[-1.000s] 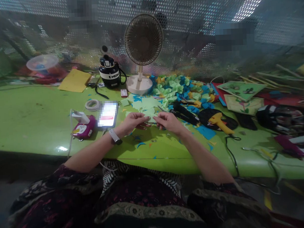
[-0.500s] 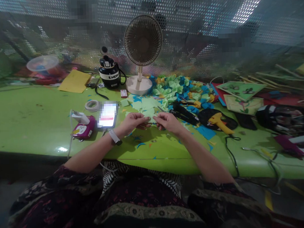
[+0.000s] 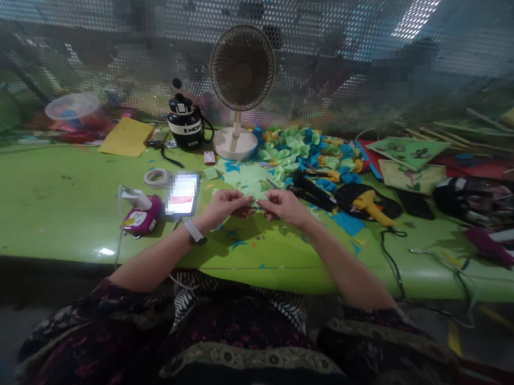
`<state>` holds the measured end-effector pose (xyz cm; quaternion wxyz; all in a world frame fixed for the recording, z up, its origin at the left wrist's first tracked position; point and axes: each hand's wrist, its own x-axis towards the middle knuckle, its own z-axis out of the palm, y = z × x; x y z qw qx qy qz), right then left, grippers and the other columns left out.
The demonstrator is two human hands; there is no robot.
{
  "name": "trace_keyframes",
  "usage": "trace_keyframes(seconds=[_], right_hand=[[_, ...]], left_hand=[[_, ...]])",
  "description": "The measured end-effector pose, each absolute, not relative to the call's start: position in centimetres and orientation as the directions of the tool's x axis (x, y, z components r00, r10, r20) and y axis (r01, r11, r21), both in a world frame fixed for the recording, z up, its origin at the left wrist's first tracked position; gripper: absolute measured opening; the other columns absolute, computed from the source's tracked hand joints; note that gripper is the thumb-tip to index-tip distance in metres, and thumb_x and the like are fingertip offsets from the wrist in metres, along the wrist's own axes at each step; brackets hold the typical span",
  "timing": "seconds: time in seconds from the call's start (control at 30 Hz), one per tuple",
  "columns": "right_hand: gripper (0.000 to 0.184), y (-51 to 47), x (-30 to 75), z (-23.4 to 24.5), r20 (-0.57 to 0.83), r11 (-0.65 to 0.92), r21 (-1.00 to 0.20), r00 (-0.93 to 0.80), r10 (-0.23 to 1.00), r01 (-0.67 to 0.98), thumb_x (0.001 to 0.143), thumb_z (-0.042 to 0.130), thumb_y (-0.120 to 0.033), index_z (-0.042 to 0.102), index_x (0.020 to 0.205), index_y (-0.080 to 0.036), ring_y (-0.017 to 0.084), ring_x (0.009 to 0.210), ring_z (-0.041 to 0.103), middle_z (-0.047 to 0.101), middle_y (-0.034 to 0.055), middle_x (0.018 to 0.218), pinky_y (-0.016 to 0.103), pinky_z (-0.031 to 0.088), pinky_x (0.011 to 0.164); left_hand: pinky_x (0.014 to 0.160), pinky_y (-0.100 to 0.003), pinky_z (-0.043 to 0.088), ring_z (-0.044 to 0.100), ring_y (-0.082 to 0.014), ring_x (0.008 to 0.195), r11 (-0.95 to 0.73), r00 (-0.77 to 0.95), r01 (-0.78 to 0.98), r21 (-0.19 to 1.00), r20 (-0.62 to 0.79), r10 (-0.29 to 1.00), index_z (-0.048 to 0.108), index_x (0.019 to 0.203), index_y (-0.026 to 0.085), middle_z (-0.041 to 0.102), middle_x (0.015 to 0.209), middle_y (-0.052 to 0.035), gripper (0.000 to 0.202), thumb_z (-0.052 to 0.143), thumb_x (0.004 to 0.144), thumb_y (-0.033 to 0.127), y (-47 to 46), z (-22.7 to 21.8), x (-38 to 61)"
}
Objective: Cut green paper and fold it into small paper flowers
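Over the front middle of the green table, my left hand and my right hand meet, thumbs and fingertips pinched together. Between them is a small piece of light green paper, mostly covered by the fingers. Just beyond the fingertips lie flat light green paper pieces. Behind my right hand is a heap of crumpled or folded paper shapes in green, blue and yellow. A black stapler-like tool lies to the right of that hand.
A white fan and a black-and-white bottle stand at the back. To the left are a lit phone, a tape roll and a purple pouch. A yellow glue gun lies right. Paper scraps litter the table.
My right hand has shifted slightly left, bringing its fingertips against those of my left hand. The left hand has hardly moved.
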<state>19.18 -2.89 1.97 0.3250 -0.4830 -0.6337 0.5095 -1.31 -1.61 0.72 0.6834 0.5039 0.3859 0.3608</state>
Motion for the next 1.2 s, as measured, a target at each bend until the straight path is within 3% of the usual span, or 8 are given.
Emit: trace_keyframes(seconds=[1.0,1.1,1.2], right_hand=[[0.049,-2.3,19.5,1.3,-0.059,0.052,-0.940,-0.312,0.948,0.336,0.069,0.074,-0.065,0.054,0.069,-0.020,0.012,0.049,0.054,0.061,-0.0011,0.058,0.028,0.045,0.052],[0.043,-2.1,20.5,1.8,0.013,0.149,-0.851,-0.263,0.965,0.503,0.077,0.068,-0.062,0.058,0.073,-0.020,0.014,0.056,0.057,0.063,0.0010,0.064,0.029,0.045,0.058],[0.030,-1.9,21.6,2.1,0.059,0.260,-0.573,-0.277,0.959,0.777,0.078,0.071,-0.048,0.065,0.081,-0.020,0.017,0.070,0.060,0.069,0.0050,0.081,0.028,0.042,0.062]], left_hand=[[0.073,-0.029,0.060,0.071,-0.0127,0.066,0.219,0.458,-0.069,0.973,-0.164,0.873,0.066,0.081,0.011,0.075,0.075,-0.0062,0.023,0.081,0.075,0.027,-0.8,0.3,-1.8],[0.069,-0.026,0.059,0.070,-0.0113,0.062,0.216,0.416,-0.083,0.973,-0.164,0.894,0.064,0.077,0.012,0.073,0.071,-0.0040,0.020,0.080,0.077,0.024,-0.5,0.5,-1.9],[0.069,-0.026,0.059,0.071,-0.0121,0.064,0.227,0.369,-0.128,0.966,-0.166,0.914,0.063,0.076,0.012,0.073,0.070,-0.0035,0.018,0.079,0.078,0.022,-0.2,0.8,-2.1]])
